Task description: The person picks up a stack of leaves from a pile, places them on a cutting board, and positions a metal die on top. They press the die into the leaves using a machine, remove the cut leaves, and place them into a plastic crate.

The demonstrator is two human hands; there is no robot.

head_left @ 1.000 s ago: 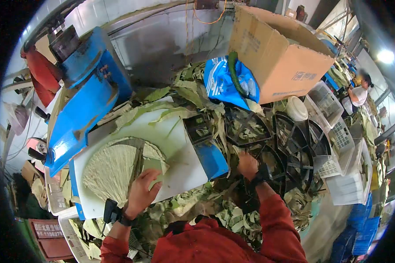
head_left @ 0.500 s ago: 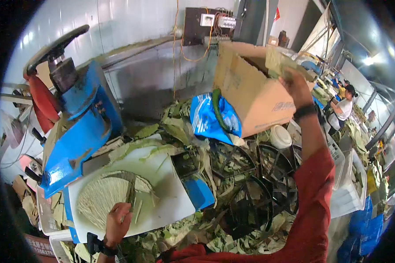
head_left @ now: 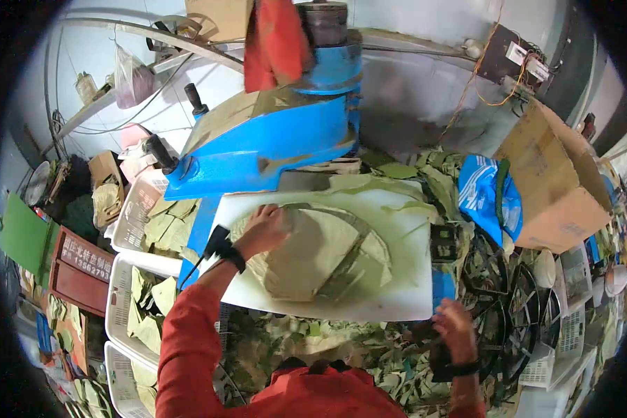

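Observation:
My left hand point(head_left: 265, 228) rests on the upper left of a flat stack of pale green leaves point(head_left: 306, 247), its fingers spread over the surface. The stack lies on a white board point(head_left: 411, 240), and a cut strip of leaf pieces point(head_left: 348, 268) crosses its right side. Slightly blurred, my right hand point(head_left: 454, 324) hovers just off the board's lower right corner, fingers apart and nothing visible in them. Behind the board stands a blue press machine point(head_left: 265, 150) with a red part point(head_left: 277, 45).
White baskets point(head_left: 120, 310) of leaves stand at the left. On the right are dark metal cutter frames point(head_left: 484, 268), a blue bag point(head_left: 481, 188), a cardboard box point(head_left: 536, 174) and a white cup point(head_left: 544, 269). Loose leaves point(head_left: 327, 341) lie in front of the board.
The view has swung left. My right hand has come down from the cardboard box, where it held a leaf bundle. My left hand has moved from the stack's near edge onto its upper left.

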